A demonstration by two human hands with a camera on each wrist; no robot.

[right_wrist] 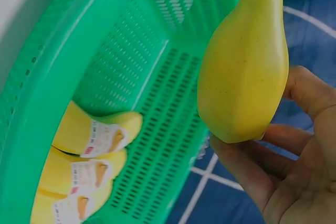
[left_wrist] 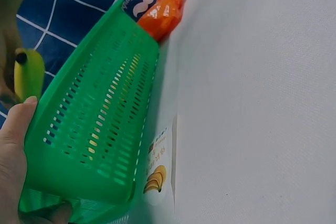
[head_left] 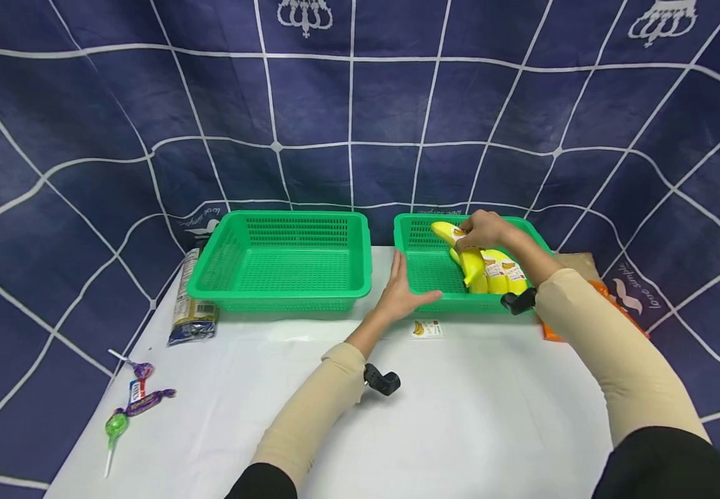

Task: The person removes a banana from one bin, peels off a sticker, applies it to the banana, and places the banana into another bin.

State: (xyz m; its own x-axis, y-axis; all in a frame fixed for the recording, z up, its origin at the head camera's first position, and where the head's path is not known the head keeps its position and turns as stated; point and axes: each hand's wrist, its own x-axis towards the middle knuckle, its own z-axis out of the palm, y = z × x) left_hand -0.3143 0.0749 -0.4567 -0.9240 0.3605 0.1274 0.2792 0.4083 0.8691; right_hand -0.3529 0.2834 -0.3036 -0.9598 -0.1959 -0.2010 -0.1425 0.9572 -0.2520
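Note:
My right hand [head_left: 487,231] grips a yellow banana [head_left: 459,251] over the right green basket [head_left: 418,302]. In the right wrist view this banana [right_wrist: 244,72] fills the upper right, with fingers and thumb around its far side. Below it, several bananas [head_left: 498,272] with white labels lie side by side at the basket's right end. My left hand [head_left: 395,294] rests at the front left corner of that basket, fingers straight along its side and thumb [left_wrist: 18,121] at the rim. A small white card with a banana picture [head_left: 427,329] lies on the table just before the basket.
An unfilled green basket [head_left: 297,303] stands to the left. Beside it lies a printed bag [head_left: 192,305]. Lollipops [head_left: 115,426] and a purple wrapped candy [head_left: 150,400] lie at the far left. An orange package [head_left: 549,333] sits right of the banana basket, near the blue curtain [head_left: 384,104].

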